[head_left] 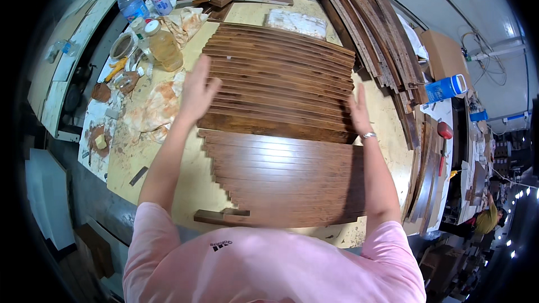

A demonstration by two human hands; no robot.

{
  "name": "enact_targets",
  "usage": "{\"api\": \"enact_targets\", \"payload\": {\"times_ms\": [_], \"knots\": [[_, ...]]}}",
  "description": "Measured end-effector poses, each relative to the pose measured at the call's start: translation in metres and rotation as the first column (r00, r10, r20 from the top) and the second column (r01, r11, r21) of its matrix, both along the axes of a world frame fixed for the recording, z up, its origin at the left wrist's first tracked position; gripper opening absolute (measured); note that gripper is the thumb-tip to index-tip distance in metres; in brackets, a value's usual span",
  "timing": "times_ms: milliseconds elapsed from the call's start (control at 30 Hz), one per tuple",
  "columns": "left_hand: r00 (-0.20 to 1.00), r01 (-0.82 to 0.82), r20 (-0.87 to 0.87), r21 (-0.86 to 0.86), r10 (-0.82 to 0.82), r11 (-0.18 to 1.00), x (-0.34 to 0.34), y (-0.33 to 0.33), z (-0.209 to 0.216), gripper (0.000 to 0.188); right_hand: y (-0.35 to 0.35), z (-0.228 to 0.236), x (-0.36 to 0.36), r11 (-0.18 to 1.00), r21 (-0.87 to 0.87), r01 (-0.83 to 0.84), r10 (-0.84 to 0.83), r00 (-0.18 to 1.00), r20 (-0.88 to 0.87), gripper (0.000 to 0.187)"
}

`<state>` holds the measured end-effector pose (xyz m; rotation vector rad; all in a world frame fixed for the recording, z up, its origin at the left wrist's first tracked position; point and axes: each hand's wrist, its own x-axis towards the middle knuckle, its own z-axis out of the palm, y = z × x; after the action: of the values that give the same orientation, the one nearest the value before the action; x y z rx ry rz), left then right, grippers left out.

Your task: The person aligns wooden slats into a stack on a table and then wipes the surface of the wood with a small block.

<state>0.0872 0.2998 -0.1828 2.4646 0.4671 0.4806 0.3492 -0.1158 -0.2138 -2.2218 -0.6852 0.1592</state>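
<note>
Many dark brown wooden slats (281, 78) lie side by side on a pale workbench (193, 179), forming a far batch and a glossier near batch (286, 174). My left hand (197, 92) is flat with fingers spread at the left ends of the far slats. My right hand (357, 113), a bracelet on its wrist, presses against their right ends. Neither hand holds anything. A short loose slat (222, 214) lies at the near edge.
Stained rags (157, 106), an oil bottle (163, 45), a water bottle (130, 1) and small tins sit left. More slats (376, 28) are stacked at the back right, beside a blue-white canister (446, 87) and a red-headed mallet (444, 132). Another person (485, 219) stands far right.
</note>
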Motion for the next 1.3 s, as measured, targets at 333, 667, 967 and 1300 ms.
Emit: {"api": "enact_targets", "payload": {"times_ms": [333,667,967,1300], "knots": [[0.980,0.109,0.156,-0.942,0.126,0.316,-0.021,0.014,-0.003,0.073,-0.003,0.019,-0.029,0.940,0.197,0.279,-0.040,0.662,-0.748,0.104],[0.985,0.008,0.073,-0.924,0.158,0.382,0.032,0.065,-0.026,0.087,0.022,0.025,0.003,0.901,0.332,0.277,0.030,0.726,-0.687,0.097],[0.983,-0.012,0.051,-0.940,0.174,0.341,0.024,0.056,-0.021,0.061,-0.008,0.005,0.034,0.935,0.326,0.138,0.112,0.757,-0.644,0.088],[0.963,0.235,-0.139,0.008,-0.231,0.972,-0.141,-0.111,0.039,0.074,-0.137,0.039,-0.128,0.961,-0.271,-0.053,0.018,0.991,-0.129,0.083]]}}
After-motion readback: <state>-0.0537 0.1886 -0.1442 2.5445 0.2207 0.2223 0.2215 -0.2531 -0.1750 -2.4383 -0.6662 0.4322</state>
